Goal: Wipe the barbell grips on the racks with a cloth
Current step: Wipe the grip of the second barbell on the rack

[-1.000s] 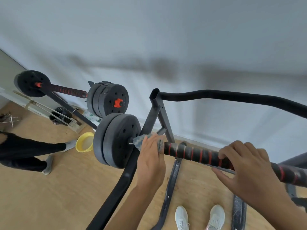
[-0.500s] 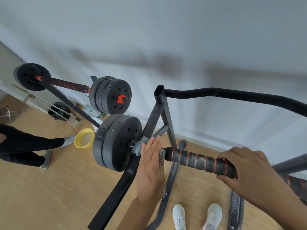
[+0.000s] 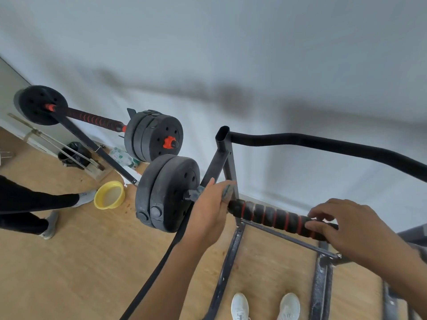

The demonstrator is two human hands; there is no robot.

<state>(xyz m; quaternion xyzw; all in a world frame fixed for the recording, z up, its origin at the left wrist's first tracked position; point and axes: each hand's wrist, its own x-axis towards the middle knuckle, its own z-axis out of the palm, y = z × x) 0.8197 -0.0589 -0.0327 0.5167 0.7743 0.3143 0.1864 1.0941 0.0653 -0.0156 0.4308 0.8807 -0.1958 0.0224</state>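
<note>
Loosened, right hand (image 3: pixel 346 227) curls round black-and-red ribbed grip (image 3: pixel 272 215); left hand (image 3: pixel 211 205) clamps grey cloth (image 3: pixel 227 192) beside it.

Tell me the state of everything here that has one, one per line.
Left hand: grips the cloth.
Cloth: bunched between plates and near grip.
Right hand: holds the near grip.
Near grip: held, partly uncovered.
Far barbell: racked, untouched.
Yellow bowl: upright on floor.

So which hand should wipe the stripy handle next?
Probably the left: the left hand holds the cloth right at the end of the grip, while the right hand grasps the grip with no cloth.
</note>
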